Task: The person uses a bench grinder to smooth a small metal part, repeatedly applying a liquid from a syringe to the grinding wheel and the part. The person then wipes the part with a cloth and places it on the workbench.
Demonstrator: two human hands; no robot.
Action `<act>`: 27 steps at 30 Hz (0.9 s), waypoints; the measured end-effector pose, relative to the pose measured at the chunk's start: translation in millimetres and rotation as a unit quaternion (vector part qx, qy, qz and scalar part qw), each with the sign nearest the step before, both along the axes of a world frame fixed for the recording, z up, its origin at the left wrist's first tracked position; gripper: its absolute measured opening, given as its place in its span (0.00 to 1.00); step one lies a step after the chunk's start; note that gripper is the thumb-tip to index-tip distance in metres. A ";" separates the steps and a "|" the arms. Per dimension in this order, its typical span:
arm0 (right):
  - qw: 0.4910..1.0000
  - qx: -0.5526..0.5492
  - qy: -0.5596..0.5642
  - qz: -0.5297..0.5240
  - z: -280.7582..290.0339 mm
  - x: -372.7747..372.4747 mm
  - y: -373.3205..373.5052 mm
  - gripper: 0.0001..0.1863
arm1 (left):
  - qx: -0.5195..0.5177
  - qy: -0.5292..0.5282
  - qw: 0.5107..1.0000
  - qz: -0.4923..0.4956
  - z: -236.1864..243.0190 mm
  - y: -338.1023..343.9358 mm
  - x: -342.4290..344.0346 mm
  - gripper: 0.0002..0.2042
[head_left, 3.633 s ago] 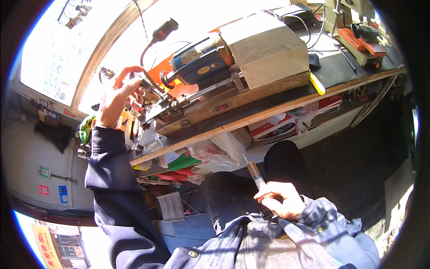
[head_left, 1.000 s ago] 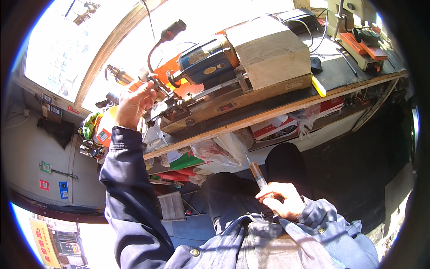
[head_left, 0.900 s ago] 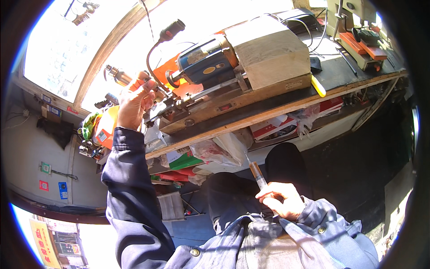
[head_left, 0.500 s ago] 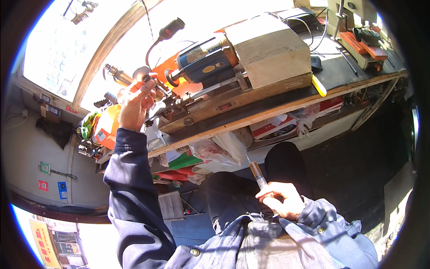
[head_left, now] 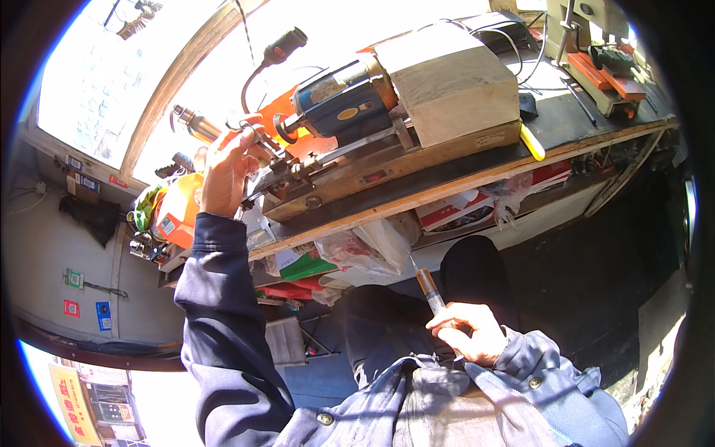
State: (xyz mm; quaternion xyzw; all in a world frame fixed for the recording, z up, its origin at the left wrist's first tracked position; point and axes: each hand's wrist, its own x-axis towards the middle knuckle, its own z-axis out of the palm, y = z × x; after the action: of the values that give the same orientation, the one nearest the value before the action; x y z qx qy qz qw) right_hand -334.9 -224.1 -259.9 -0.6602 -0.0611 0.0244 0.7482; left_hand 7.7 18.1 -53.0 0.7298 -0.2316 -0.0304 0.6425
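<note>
My right hand point(head_left: 471, 331) is closed around a syringe point(head_left: 428, 285) with amber-brown liquid in its barrel. Its needle points up and away from me, above my lap. At the left end of a small bench lathe point(head_left: 346, 104), my left hand point(head_left: 227, 167) is raised with its fingers pinched together. A small round metal disc point(head_left: 237, 124) shows at the fingertips, tilted and partly hidden by them. To its right is the lathe's dark round wheel point(head_left: 285, 128), apart from the fingers. The tailstock-like metal cylinder point(head_left: 197, 123) lies just left of the hand.
The workbench point(head_left: 477, 160) has a wooden front edge, with a yellow-handled tool point(head_left: 531, 143) sticking out over it. A flexible lamp point(head_left: 285, 46) stands behind the lathe. An orange-and-grey machine point(head_left: 603, 74) stands far right. Plastic bags point(head_left: 376, 249) fill the shelf below.
The disc at my left fingertips has tipped from facing me broadly to a thinner, more edge-on look. My left fingers shifted slightly. My right hand and the syringe stayed nearly still.
</note>
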 end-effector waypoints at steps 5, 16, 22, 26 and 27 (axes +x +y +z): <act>1.000 0.014 0.005 0.005 0.4 0.2 0.8 0.10 | -0.006 -0.004 0.999 -0.037 2.7 0.6 0.2 0.11; 1.000 0.008 0.008 0.000 1.1 -0.7 0.4 0.10 | -0.017 -0.012 1.000 0.005 -8.0 3.5 10.2 0.14; 1.000 0.004 0.008 0.002 0.5 0.5 1.0 0.09 | -0.032 -0.010 0.999 -0.026 -2.7 9.9 8.3 0.12; 1.000 0.006 -0.006 -0.004 0.2 0.6 2.4 0.09 | -0.005 -0.043 0.999 -0.016 -2.6 8.8 7.3 0.12; 1.000 0.005 -0.007 -0.006 0.3 0.2 2.4 0.09 | -0.006 -0.037 0.999 -0.009 -3.3 7.4 7.1 0.12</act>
State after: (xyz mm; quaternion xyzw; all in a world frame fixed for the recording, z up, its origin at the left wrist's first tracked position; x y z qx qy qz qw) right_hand -334.7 -221.7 -259.5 -0.6568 -0.0624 0.0152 0.7513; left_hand 14.8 25.4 -56.3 0.7243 -0.2620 -0.0082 0.6378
